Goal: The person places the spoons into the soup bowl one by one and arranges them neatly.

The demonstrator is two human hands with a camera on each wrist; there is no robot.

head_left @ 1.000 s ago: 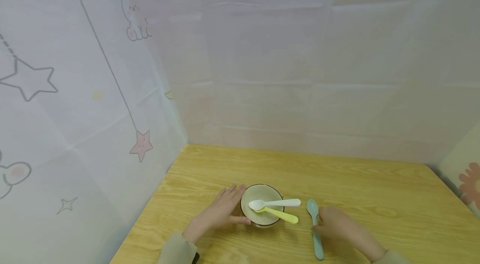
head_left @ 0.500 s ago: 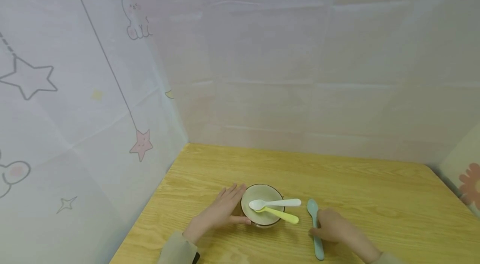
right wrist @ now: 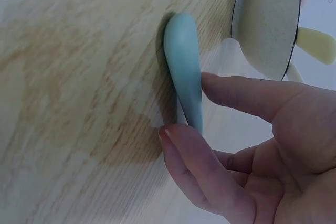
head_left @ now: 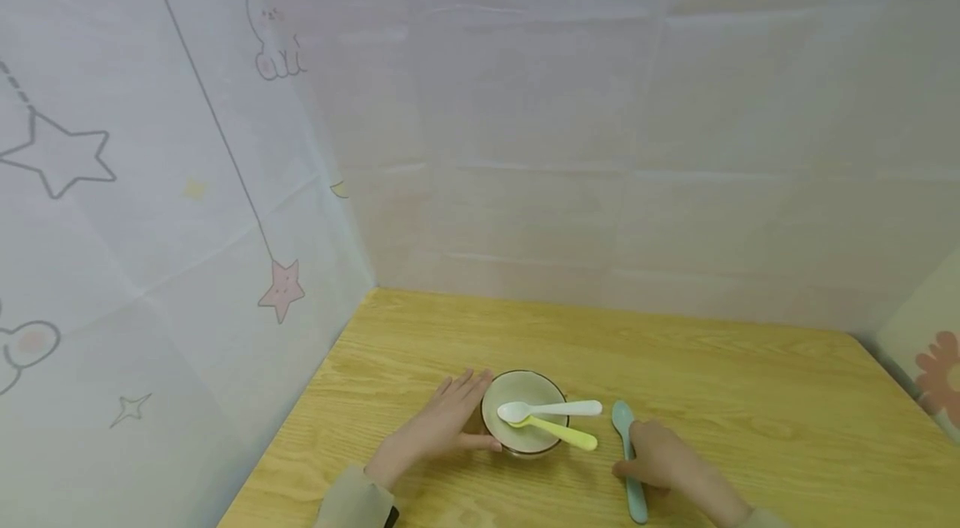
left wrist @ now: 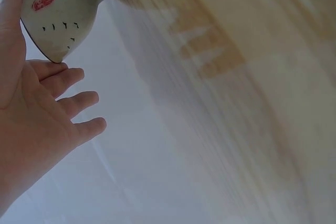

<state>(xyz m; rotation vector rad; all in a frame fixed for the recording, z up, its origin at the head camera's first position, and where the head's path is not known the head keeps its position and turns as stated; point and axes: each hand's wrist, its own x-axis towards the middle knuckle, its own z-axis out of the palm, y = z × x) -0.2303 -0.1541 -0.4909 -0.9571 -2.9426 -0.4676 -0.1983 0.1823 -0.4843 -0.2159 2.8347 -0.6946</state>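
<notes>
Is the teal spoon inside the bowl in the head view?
No, the teal spoon is outside the bowl, in the right hand.

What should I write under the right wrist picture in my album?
A teal spoon pinched in the right grip, with a bowl and yellow spoon handle beyond.

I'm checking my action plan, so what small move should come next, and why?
Probably a gentle lift of the teal spoon with the right hand: it appears to pinch that spoon, while the white spoon and yellow spoon already rest in the bowl, which the left hand touches.
</notes>
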